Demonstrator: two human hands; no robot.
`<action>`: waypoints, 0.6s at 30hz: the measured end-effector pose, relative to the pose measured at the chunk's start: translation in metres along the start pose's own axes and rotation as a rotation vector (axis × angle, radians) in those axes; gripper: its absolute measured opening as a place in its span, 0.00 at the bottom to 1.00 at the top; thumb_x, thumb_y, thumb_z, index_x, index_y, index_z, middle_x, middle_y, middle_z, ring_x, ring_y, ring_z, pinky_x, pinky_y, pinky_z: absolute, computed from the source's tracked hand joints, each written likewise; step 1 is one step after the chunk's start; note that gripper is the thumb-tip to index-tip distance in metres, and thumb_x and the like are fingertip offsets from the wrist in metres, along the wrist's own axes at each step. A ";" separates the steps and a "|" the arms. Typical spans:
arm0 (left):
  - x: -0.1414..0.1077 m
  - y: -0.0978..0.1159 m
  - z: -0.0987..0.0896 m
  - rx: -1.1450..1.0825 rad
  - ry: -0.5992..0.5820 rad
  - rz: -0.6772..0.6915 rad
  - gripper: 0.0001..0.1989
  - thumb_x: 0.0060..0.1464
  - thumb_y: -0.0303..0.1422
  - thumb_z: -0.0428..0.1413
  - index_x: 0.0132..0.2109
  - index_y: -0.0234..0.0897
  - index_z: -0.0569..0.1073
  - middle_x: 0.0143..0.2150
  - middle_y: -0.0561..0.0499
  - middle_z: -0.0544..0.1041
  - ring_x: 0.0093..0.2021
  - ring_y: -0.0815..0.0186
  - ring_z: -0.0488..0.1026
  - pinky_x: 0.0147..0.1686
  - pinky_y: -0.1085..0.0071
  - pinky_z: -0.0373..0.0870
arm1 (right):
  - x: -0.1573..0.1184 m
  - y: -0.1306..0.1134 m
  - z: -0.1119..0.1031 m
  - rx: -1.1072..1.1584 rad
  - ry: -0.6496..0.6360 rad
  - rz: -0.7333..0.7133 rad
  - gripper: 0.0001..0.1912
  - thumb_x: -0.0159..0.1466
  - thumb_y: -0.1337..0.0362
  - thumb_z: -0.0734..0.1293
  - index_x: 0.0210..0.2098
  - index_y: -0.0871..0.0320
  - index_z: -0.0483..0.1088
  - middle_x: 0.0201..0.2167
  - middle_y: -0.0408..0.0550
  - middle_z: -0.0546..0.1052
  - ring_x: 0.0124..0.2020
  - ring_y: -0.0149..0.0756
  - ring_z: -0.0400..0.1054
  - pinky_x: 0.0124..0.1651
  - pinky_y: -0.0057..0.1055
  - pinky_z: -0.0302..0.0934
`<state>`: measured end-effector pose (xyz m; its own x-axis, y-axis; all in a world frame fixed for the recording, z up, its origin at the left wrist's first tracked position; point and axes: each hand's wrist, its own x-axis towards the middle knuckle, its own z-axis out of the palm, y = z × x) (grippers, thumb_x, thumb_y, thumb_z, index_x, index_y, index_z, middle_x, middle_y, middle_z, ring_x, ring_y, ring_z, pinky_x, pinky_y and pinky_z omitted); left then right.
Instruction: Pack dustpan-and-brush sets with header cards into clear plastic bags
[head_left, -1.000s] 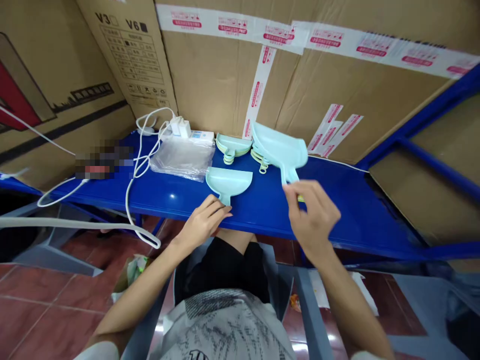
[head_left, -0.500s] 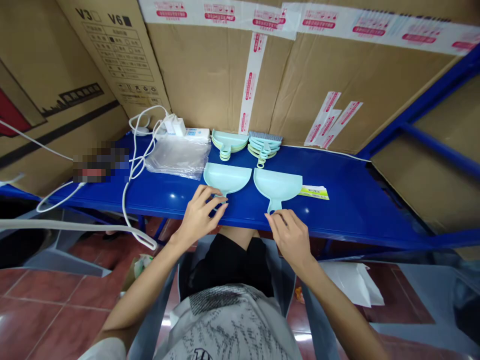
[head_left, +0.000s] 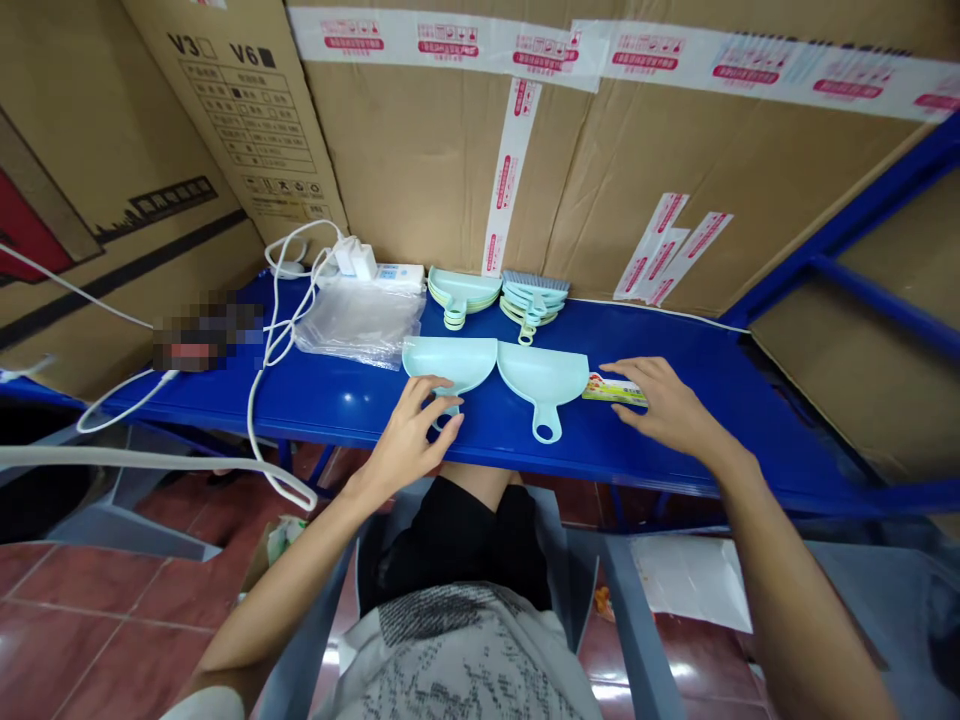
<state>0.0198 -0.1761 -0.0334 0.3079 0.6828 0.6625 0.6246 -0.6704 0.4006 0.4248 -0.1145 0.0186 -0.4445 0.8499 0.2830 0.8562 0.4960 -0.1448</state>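
1. Release marks the change: the right hand (head_left: 667,408), which half a second ago pinched the handle of the right dustpan (head_left: 544,377), has let go and slid outward to the label card (head_left: 615,390).
2. That hand's grip is now spread flat, fingers apart, its fingertips resting on the card and closed on nothing.
3. The right dustpan lies flat on the desk (head_left: 720,420), just inward of that grip, its handle loop pointing back toward the person.
4. The left hand (head_left: 411,440) has barely moved; its grip is loose and open, fingers draped over the handle of the left dustpan (head_left: 450,360) without clamping it.
5. The two pans now sit side by side with their rims touching or nearly so, closer together than a moment ago.
6. Judged from this, setting down the second pan looks finished, and attention has passed to the card.
7. Beyond the left grip lie a stack of clear plastic bags (head_left: 360,320), a stack of dustpans (head_left: 459,290) and a stack of small brushes (head_left: 531,295), against the cardboard boxes (head_left: 420,150).
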 end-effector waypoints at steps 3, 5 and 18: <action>0.001 0.000 -0.002 -0.006 -0.006 -0.012 0.09 0.73 0.29 0.56 0.55 0.38 0.78 0.57 0.40 0.75 0.60 0.51 0.72 0.60 0.51 0.75 | 0.030 0.038 -0.001 0.098 -0.248 -0.002 0.40 0.55 0.64 0.71 0.68 0.54 0.70 0.62 0.57 0.77 0.63 0.60 0.69 0.66 0.57 0.65; 0.000 0.001 -0.003 -0.009 -0.019 -0.019 0.09 0.73 0.29 0.56 0.56 0.39 0.78 0.58 0.40 0.75 0.61 0.51 0.72 0.60 0.51 0.75 | 0.041 0.048 -0.001 0.125 -0.348 0.035 0.44 0.52 0.63 0.71 0.69 0.54 0.68 0.58 0.55 0.77 0.58 0.56 0.71 0.62 0.53 0.67; 0.002 -0.003 0.002 -0.060 -0.038 0.000 0.10 0.74 0.30 0.54 0.55 0.38 0.78 0.58 0.39 0.75 0.62 0.51 0.72 0.60 0.49 0.76 | 0.006 0.015 -0.026 0.093 -0.489 0.010 0.36 0.53 0.66 0.72 0.63 0.50 0.73 0.52 0.52 0.77 0.54 0.54 0.71 0.57 0.46 0.67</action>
<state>0.0198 -0.1721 -0.0342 0.3352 0.6927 0.6386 0.5809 -0.6856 0.4388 0.4420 -0.1066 0.0426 -0.5267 0.8277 -0.1936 0.8440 0.4820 -0.2352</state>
